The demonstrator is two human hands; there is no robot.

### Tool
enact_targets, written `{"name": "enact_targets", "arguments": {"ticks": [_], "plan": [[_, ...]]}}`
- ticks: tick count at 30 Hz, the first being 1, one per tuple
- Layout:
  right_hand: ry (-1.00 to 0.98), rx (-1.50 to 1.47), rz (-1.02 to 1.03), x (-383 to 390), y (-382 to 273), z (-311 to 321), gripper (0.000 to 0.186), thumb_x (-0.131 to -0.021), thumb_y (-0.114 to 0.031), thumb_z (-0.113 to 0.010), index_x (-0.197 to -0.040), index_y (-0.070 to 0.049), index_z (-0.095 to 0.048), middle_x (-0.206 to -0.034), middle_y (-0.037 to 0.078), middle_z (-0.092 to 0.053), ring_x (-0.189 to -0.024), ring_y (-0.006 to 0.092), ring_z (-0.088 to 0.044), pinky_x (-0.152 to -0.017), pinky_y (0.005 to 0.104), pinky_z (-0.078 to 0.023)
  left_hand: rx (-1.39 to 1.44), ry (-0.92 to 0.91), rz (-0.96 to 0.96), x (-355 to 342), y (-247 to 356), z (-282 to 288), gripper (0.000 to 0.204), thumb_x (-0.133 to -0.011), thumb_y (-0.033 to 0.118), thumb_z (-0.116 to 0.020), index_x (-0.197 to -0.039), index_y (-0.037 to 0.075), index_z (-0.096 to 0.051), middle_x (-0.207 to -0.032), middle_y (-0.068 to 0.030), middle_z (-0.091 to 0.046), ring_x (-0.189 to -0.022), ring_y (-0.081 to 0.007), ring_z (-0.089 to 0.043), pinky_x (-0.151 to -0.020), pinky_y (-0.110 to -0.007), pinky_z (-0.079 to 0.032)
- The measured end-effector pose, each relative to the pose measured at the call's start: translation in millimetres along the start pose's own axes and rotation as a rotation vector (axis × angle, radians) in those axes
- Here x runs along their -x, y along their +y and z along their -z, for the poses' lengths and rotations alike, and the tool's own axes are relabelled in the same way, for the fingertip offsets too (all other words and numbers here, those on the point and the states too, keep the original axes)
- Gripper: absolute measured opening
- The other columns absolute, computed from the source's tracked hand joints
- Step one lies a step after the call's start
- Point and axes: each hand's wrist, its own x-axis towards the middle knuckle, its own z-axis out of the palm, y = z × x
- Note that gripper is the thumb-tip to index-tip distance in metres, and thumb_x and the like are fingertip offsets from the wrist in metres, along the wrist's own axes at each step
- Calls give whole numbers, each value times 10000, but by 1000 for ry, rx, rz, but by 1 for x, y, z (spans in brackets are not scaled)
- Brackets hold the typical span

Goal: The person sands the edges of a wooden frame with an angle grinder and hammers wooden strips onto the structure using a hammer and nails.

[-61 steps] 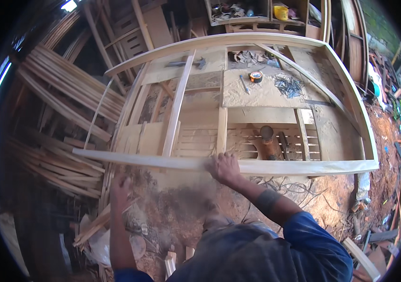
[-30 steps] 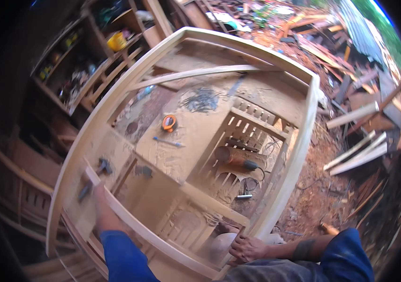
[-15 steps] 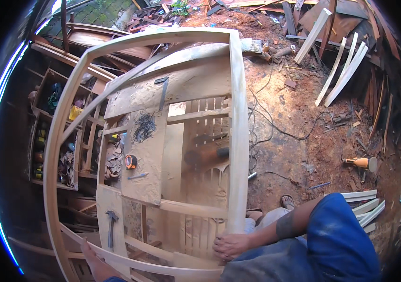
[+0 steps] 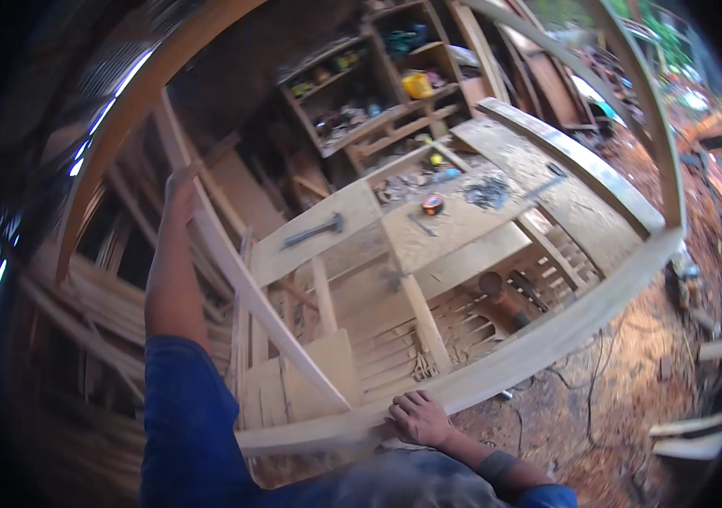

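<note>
A large frame of pale wood stands across the view, its near rail close to my body. Around a slanting rail of this frame, at the left, my left hand is closed with the arm stretched out. My right hand has its fingers curled over the near rail. Beyond the frame is a dusty wooden workbench. On it lie a hammer, an orange and black tape measure and a pile of dark nails.
Open shelves with odds and ends stand behind the bench, a yellow container among them. Long boards are stacked at the left. A dark cable crosses the littered ground at the right, near loose wood strips.
The view has swung to the left. The frame has turned relative to the bench, and my left arm now reaches farther out along its rail. My right hand remains on the near rail.
</note>
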Motion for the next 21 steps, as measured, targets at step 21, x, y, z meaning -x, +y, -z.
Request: {"name": "enact_targets", "arguments": {"ticks": [21], "plan": [[681, -2075, -1386, 91, 33, -3, 557, -958, -513, -468, -1292, -93, -613, -1341, 136, -620, -1293, 346, -527, -1122, 544, -374, -1063, 260, -240, 494, 252, 310, 513, -832, 478, -751, -1043, 18, -674, -904, -160, -683, -807, -283, -678, -770, -399, -541]]}}
